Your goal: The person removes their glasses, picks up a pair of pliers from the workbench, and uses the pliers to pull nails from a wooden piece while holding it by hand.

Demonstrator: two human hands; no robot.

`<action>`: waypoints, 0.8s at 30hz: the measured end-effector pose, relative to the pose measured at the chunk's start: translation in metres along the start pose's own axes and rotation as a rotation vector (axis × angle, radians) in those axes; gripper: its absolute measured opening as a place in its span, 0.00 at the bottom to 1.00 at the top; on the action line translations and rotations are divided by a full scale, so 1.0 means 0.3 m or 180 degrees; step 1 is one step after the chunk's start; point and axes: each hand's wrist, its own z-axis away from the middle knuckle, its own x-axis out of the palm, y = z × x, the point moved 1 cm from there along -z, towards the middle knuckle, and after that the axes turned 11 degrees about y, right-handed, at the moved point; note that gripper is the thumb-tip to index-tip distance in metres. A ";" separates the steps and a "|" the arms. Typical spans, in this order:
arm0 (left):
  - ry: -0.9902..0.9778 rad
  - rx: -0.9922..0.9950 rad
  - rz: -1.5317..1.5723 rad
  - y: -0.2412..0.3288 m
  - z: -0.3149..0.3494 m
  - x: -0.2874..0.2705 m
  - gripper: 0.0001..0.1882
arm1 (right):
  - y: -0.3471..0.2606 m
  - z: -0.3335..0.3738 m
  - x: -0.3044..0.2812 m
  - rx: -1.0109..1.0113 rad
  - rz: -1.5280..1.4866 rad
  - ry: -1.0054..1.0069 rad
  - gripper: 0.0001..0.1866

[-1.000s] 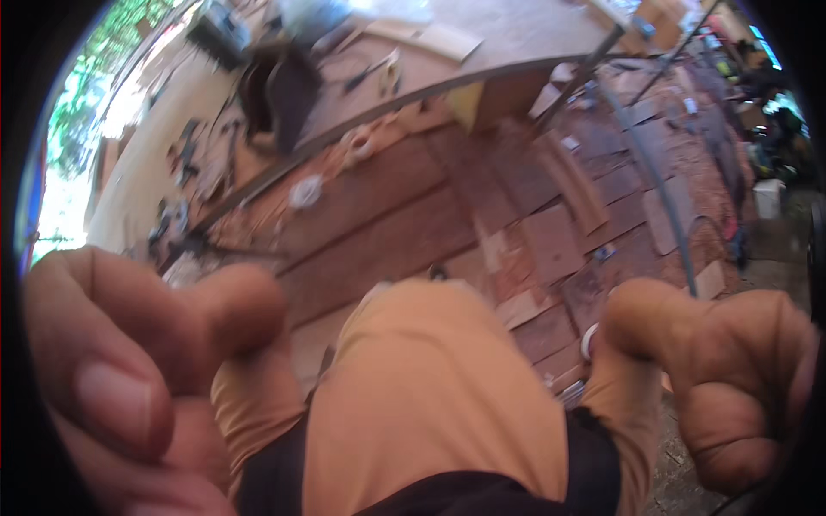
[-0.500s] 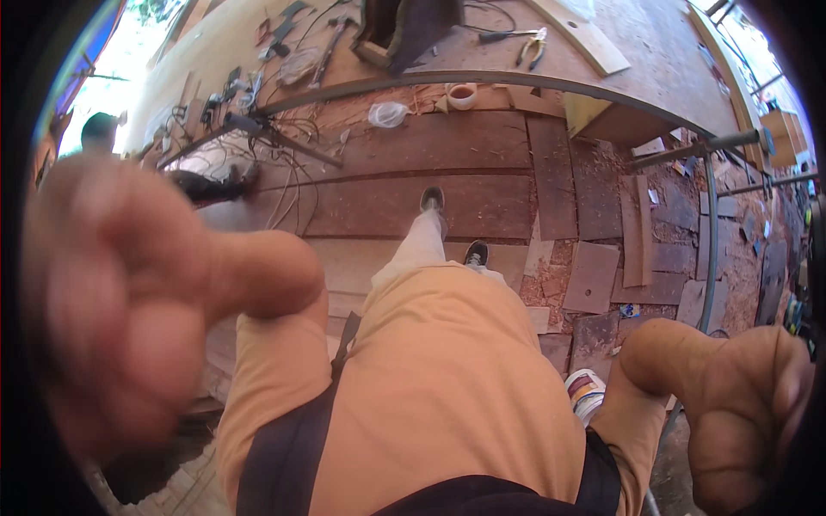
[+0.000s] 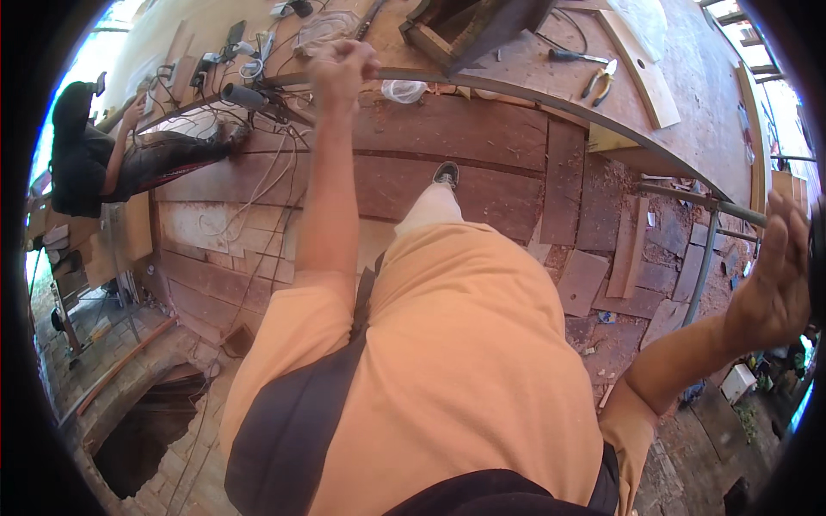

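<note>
My left hand (image 3: 341, 72) reaches out over the near edge of the workbench (image 3: 525, 64), its fingers loosely curled in with nothing visible between them. Just beyond it lie the dark handle (image 3: 370, 17) of a tool and a clear plastic bag (image 3: 327, 30). A dark wooden frame piece (image 3: 469, 36) stands on the bench to the right of that hand. Out at the far right, my right hand (image 3: 770, 279) is raised in the air, open, fingers stretched upward and touching nothing I can see.
Pliers (image 3: 600, 82), a black-handled tool (image 3: 572, 56) and a board (image 3: 638, 69) lie on the bench. Another person (image 3: 95, 163) sits at the left near tangled cables (image 3: 288, 142). Metal tubing (image 3: 705, 258) stands right. A broken hole (image 3: 142, 439) opens in the floor at lower left.
My left hand has swung from close to my head at the left out to the bench edge. My right hand has risen and its fingers have straightened. The view has shifted, revealing the other person.
</note>
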 end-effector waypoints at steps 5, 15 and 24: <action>-0.0456 -0.1156 -0.0527 -0.321 -0.088 0.038 0.08 | 0.051 -0.128 0.317 -0.0139 0.0788 -0.0379 0.12; -0.0682 -0.2352 -0.0446 -0.520 -0.095 0.240 0.17 | 0.386 -0.182 0.775 0.1447 0.1003 -0.1085 0.33; -0.0788 -0.2317 -0.0546 -0.565 -0.098 0.332 0.19 | 0.506 -0.169 1.053 0.2073 0.0707 -0.0967 0.41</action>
